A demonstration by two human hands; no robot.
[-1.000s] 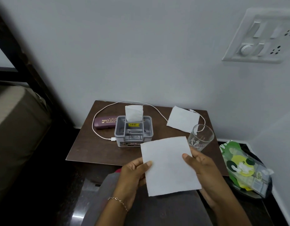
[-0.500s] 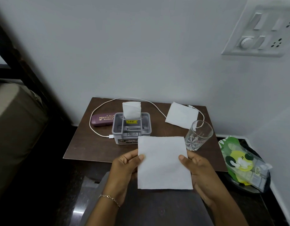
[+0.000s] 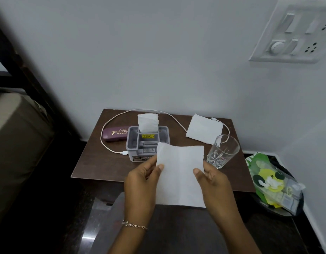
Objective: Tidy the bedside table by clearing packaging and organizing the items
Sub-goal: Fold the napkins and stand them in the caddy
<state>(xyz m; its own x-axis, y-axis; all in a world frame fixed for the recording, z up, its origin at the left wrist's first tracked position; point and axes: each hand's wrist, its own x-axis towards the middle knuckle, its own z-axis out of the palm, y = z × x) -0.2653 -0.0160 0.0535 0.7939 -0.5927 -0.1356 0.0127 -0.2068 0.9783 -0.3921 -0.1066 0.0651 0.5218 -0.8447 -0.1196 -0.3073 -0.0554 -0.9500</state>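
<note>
I pinch the white square paper napkin [image 3: 180,176] at both side edges, left hand [image 3: 143,182] and right hand [image 3: 214,182], holding it just in front of the grey plastic organizer box [image 3: 134,143].

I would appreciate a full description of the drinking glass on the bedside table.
The drinking glass is clear, with a cut star pattern at its base and a small red label low on its side. It looks empty and stands on the brown bedside table, toward its right front. The white cable runs behind its rim. The right hand is close by its base; whether they touch is unclear.
</note>
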